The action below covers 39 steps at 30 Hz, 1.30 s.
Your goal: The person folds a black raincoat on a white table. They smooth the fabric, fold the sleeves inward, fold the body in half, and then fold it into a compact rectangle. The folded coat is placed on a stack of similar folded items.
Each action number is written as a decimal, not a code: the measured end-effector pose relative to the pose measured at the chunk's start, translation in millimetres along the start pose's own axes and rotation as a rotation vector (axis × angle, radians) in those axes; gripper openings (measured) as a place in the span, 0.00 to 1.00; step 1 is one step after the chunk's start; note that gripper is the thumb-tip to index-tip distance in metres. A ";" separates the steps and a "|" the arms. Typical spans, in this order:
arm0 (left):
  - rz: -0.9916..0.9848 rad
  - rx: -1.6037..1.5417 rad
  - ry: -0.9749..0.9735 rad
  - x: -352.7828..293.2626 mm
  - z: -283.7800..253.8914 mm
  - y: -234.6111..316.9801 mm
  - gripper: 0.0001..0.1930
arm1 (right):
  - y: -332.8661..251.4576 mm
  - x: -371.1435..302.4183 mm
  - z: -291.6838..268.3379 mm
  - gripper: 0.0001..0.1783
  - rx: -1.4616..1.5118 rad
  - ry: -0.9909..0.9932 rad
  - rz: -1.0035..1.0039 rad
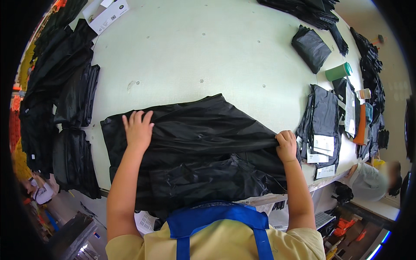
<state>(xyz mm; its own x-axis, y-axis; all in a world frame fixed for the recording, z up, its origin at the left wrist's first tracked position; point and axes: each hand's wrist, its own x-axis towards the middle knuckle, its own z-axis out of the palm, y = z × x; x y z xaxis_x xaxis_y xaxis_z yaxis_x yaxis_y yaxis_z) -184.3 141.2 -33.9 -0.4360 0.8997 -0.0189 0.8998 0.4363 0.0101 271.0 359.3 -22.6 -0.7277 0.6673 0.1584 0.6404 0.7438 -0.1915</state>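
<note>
A black garment of smooth, slightly shiny cloth [199, 125] lies spread across the near side of the table, with creases running along its length. Its upper edge rises to a point near the middle, and its near part is bunched in folds against my apron. My left hand [138, 130] rests open on the left end of the garment, fingers spread over the cloth. At the right end, my right hand [287, 146] has its fingers closed on the garment's edge. Whether the garment is trousers or something else I cannot tell.
Stacked black garments [76, 95] line the left side. At right are folded black pieces with white tags [325, 112], a green cup [339, 71] and a black bundle [311, 48]. A white box [106, 15] stands far left. Other people are at both lower sides.
</note>
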 end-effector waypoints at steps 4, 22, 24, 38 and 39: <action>0.012 0.103 -0.056 12.5 -31.4 14.0 0.21 | -0.2 0.8 -25.9 0.17 0.037 -0.228 -0.046; 0.150 -0.590 -0.083 136.7 16.8 167.6 0.12 | -23.0 -0.8 -35.2 0.07 0.145 -0.370 -0.136; 0.262 -0.567 0.224 110.9 2.0 131.7 0.16 | -44.1 12.0 -31.3 0.12 0.271 -0.203 -0.017; -0.045 -0.843 0.467 -94.7 -67.6 4.1 0.11 | -262.3 73.0 23.1 0.34 1.630 -0.414 0.208; 0.095 -0.805 0.487 -110.5 -75.6 19.4 0.12 | -277.3 76.6 22.7 0.33 1.821 -0.432 0.281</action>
<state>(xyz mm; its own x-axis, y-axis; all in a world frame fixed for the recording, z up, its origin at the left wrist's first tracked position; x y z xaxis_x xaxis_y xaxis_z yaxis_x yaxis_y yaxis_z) -120.0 51.2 44.0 -0.4846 0.7588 0.4352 0.7288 0.0750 0.6806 32.1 203.3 20.6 -0.8509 0.4767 -0.2206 -0.0592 -0.5042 -0.8615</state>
